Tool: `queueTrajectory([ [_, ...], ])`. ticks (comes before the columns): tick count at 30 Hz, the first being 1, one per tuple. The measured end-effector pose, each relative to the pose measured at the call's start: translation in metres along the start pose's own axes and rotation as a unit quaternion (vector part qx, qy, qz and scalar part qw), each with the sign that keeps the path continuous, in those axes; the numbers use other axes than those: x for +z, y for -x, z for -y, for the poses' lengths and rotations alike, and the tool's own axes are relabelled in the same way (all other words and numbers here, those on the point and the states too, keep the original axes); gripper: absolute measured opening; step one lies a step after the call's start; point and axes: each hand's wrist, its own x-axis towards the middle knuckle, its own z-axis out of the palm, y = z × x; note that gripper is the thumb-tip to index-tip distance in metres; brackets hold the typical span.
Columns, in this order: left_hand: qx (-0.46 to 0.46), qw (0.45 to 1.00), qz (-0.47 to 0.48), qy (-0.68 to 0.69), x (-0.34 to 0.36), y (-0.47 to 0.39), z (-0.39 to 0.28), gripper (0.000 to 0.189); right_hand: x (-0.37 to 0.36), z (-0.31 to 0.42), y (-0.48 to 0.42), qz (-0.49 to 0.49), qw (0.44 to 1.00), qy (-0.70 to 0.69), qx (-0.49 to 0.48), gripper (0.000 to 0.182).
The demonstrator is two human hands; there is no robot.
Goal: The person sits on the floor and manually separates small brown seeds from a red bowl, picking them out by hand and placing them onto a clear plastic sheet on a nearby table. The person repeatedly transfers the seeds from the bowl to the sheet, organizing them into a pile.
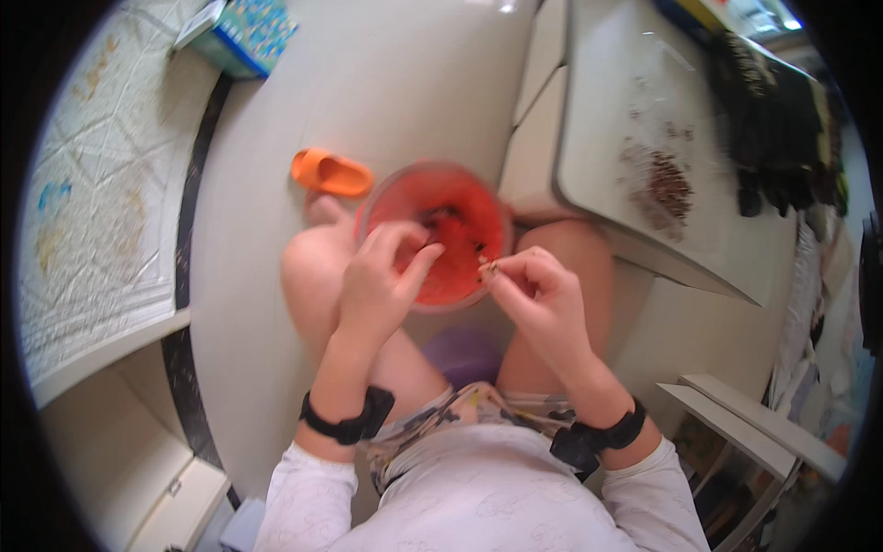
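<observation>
A red bucket [459,293], its inside marked with several dark bits, stands between my knees. My left hand [386,272] hovers over the bucket's left rim with thumb and fingers curled towards each other. Blur at its fingertips hides whether something small is between them. Over the right rim, my right hand [538,286] pinches a small pale and dark piece [488,268] between thumb and forefinger; what kind of piece it is cannot be made out. Each wrist wears a black strap.
On the white table [600,138] at right lies a pile of small reddish-brown pieces [669,193], beside dark clothing [772,124]. An orange slipper [334,174] rests on the floor beyond my left knee. A blue patterned box [252,34] stands farther away. Something purple [465,352] sits below the bucket.
</observation>
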Motion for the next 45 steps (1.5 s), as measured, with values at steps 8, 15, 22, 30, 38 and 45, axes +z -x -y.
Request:
queueTrajectory([
  [8, 0.000, 0.996, 0.071, 0.055, -0.002, 0.004, 0.001, 0.016, -0.147, 0.062, -0.012, -0.172, 0.928, 0.276, -0.180, 0.017],
  [15, 0.011, 0.994, 0.110, 0.021, 0.010, 0.001, -0.006, 0.014, -0.231, 0.073, -0.075, -0.061, 0.908, 0.394, -0.132, 0.022],
  [22, 0.006, 0.984, 0.178, -0.020, 0.018, 0.001, -0.018, 0.014, -0.257, 0.031, -0.171, 0.059, 0.887, 0.452, -0.078, 0.025],
  [30, 0.056, 0.983, 0.175, -0.007, 0.029, -0.008, -0.024, 0.013, -0.253, 0.010, -0.187, 0.065, 0.893, 0.443, -0.036, 0.026],
  [38, 0.057, 0.987, 0.147, 0.042, 0.013, -0.002, -0.032, 0.015, -0.224, 0.079, -0.116, -0.005, 0.991, 0.128, -0.032, 0.020],
  [45, -0.003, 0.965, 0.088, 0.249, -0.004, 0.008, -0.059, 0.019, -0.093, 0.060, -0.027, 0.100, 0.990, -0.094, 0.021, 0.016],
])
